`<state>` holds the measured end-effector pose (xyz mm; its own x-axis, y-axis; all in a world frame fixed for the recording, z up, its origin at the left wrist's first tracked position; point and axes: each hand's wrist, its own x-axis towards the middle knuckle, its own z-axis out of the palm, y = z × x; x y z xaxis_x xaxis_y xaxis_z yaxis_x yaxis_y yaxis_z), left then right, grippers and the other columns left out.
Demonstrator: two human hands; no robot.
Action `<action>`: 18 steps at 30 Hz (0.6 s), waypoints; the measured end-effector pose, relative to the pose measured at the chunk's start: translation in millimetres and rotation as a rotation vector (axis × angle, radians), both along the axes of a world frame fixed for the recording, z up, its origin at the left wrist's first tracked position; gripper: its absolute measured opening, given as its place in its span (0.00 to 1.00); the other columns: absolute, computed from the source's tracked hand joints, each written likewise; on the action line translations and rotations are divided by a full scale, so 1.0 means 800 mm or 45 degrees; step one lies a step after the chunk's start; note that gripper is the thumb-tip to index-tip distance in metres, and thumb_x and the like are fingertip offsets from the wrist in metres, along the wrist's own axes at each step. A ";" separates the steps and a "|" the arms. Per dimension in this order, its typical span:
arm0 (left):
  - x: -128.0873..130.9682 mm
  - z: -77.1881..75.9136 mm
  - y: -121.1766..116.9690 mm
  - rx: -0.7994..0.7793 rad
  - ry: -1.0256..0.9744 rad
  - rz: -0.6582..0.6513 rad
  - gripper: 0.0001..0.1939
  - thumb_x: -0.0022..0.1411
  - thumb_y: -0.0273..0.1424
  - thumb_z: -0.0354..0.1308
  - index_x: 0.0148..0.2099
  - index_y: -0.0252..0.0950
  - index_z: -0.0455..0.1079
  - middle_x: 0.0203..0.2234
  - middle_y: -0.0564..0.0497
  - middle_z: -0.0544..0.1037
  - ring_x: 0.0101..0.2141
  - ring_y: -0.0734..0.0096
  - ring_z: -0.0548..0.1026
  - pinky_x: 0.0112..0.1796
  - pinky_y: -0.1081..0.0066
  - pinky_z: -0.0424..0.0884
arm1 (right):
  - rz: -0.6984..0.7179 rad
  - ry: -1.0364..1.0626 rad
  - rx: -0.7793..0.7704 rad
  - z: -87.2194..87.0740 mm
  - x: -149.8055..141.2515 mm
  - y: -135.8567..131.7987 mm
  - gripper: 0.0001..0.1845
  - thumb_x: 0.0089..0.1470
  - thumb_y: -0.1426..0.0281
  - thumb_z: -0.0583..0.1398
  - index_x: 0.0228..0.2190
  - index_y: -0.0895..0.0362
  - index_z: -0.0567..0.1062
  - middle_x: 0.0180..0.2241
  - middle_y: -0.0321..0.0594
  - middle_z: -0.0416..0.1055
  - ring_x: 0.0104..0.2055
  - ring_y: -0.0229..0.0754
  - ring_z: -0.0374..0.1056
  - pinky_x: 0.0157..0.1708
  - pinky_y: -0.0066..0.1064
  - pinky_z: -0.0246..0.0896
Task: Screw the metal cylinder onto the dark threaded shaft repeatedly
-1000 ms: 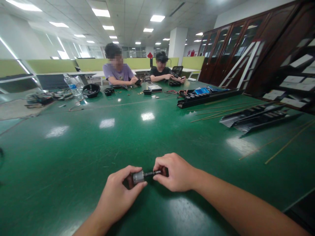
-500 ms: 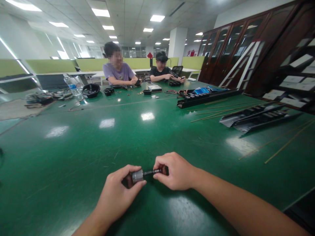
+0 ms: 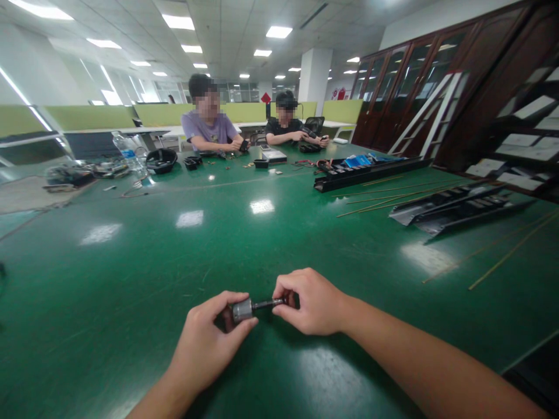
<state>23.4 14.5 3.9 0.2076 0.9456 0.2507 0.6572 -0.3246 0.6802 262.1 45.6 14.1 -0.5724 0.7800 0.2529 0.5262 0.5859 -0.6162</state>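
Note:
My left hand [image 3: 213, 334] is closed round a short silver metal cylinder [image 3: 243, 311], thumb below and index finger above. From the cylinder's right side runs a thin dark shaft [image 3: 263, 304]. The far end of that shaft is pinched between the thumb and fingers of my right hand [image 3: 305, 302], which partly hide it. Cylinder and shaft lie roughly level, a little above the green tabletop [image 3: 227, 250]. I cannot tell what kind of part it is.
Black metal channels [image 3: 454, 209] and thin yellowish rods [image 3: 384, 205] lie at right. Across the table sit two people, with a black tray [image 3: 161, 161], a plastic bottle [image 3: 127, 154] and small parts before them. A stepladder [image 3: 430, 113] stands by the cabinets.
Both hands keep their hold on the cylinder and shaft. The left hand has shifted very slightly left. Across the table, the person in purple has moved their head a little.

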 end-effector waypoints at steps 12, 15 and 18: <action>-0.002 0.002 -0.002 -0.037 -0.017 -0.007 0.15 0.56 0.39 0.65 0.44 0.40 0.75 0.29 0.54 0.79 0.28 0.69 0.75 0.32 0.71 0.70 | 0.020 -0.002 0.014 0.002 0.002 0.002 0.05 0.49 0.70 0.65 0.30 0.57 0.74 0.22 0.32 0.72 0.25 0.35 0.69 0.30 0.27 0.59; -0.002 0.001 -0.001 -0.047 -0.014 0.000 0.15 0.55 0.39 0.65 0.44 0.40 0.75 0.29 0.54 0.79 0.29 0.69 0.75 0.32 0.71 0.70 | 0.024 -0.007 0.008 0.003 0.002 0.002 0.05 0.49 0.70 0.65 0.31 0.57 0.74 0.22 0.32 0.72 0.25 0.35 0.68 0.29 0.26 0.59; -0.002 0.001 0.000 -0.068 -0.010 0.008 0.15 0.56 0.39 0.65 0.44 0.40 0.75 0.31 0.54 0.80 0.30 0.68 0.76 0.33 0.70 0.71 | 0.015 -0.014 0.001 0.003 0.002 0.003 0.05 0.49 0.70 0.65 0.31 0.57 0.74 0.23 0.32 0.72 0.25 0.35 0.68 0.28 0.25 0.58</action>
<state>21.4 14.5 4.7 0.1996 0.9589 0.2017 0.6538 -0.2837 0.7015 263.8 48.4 16.7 -0.5843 0.7730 0.2469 0.5261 0.5925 -0.6100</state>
